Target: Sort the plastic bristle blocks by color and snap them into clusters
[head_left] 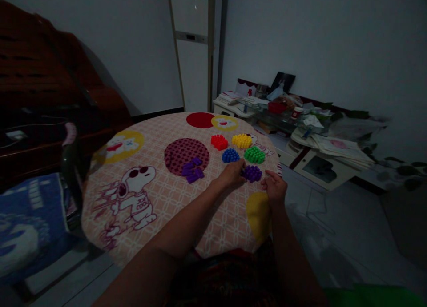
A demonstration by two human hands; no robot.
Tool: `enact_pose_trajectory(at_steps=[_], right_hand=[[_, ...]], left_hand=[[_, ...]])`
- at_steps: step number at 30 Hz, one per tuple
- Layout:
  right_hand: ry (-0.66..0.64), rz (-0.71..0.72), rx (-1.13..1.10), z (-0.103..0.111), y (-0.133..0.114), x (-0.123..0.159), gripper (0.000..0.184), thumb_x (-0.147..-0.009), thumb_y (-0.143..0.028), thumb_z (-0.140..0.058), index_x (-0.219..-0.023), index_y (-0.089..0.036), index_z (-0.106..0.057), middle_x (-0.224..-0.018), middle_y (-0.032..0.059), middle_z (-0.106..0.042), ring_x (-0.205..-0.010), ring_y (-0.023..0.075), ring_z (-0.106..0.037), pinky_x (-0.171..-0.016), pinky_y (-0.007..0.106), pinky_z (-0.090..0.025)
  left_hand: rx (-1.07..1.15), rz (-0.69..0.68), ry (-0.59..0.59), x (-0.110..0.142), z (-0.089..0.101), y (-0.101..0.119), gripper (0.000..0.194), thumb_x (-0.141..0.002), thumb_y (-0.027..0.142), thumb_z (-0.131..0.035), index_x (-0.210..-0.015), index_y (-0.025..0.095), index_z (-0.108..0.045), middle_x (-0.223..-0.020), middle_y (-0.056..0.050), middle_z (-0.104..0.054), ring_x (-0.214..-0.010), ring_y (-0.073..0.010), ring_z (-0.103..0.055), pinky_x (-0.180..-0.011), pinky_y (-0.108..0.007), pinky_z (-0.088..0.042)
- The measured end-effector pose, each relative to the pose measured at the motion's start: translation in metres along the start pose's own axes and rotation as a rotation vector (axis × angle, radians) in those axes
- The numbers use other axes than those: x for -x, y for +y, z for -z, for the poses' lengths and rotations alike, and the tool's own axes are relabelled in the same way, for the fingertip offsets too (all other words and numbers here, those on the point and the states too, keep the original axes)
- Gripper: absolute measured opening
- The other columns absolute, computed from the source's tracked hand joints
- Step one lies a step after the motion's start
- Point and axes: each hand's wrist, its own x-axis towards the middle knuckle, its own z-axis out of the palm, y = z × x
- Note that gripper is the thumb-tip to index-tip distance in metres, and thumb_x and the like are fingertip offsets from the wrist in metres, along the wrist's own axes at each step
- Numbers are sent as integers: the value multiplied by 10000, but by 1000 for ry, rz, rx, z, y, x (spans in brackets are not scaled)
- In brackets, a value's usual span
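My left hand (233, 173) is closed at the left edge of a cluster of small purple pieces (252, 174) standing upright with rounded tops. Whatever its fingertips grip is too dark and small to make out. On the other side of this cluster is my right hand (275, 188), its index finger stretched out and the other fingers loosely bent. Similar clusters stand just beyond: blue pieces (230, 155), green pieces (254, 155), red pieces (219, 142) and yellow pieces (242, 141). Several loose purple pieces (192, 170) lie to the left of my left forearm.
A patterned cloth covers the round table (180, 213). At the left are a chair with a blue cover (33, 222) and a dark wooden bench (50, 67). Beyond the table's right edge, a low cabinet (320, 165) carries papers, a red bowl (276, 107) and a cup (296, 113).
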Motion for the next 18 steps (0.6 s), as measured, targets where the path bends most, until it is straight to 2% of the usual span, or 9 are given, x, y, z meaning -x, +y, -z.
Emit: enact_pose_trajectory(at_steps=[6, 10, 14, 16, 18], right_hand=[[-3, 10, 16, 1, -2, 1, 456, -711, -348, -595, -1068, -82, -694, -555, -6, -635, -437, 108, -510, -460, 233, -414], [-9, 11, 19, 4, -2, 2, 463, -696, -323, -607, -1075, -72, -695, -571, 0, -643, -449, 112, -517, -474, 241, -424], [-11, 5, 24, 4, -3, 3, 460, -706, -334, -610, -1072, -70, -698, -569, 1, -637, -448, 111, -504, -468, 242, -414], [-8, -7, 21, 4, -4, 3, 463, -694, -329, -612, -1069, -69, -698, -565, -1, -632, -445, 112, -503, -465, 244, -413], [-7, -14, 12, 3, -5, 4, 467, -686, -323, -609, -1068, -70, -697, -568, 0, -632, -453, 116, -516, -467, 245, -417]], left_hand=[[-7, 53, 30, 1, -11, 3, 384, -695, 137, -676, -1055, 176, -547, -879, -26, -671, -764, -174, -613, -640, -258, -399], [-68, 49, 24, -1, 1, 6, 365, -711, 136, -670, -1063, 159, -578, -927, -52, -688, -802, -181, -623, -676, -264, -434], [-202, 96, 57, -2, 40, -3, 256, -749, 126, -647, -1004, 146, -654, -969, -81, -710, -886, -199, -643, -769, -280, -468], [-280, 189, 71, 2, 67, -15, 247, -755, 139, -650, -999, 148, -692, -977, -90, -725, -911, -212, -656, -798, -286, -476], [-373, 346, 90, 12, 96, -32, 224, -775, 168, -640, -982, 157, -725, -991, -99, -738, -937, -226, -667, -811, -287, -480]])
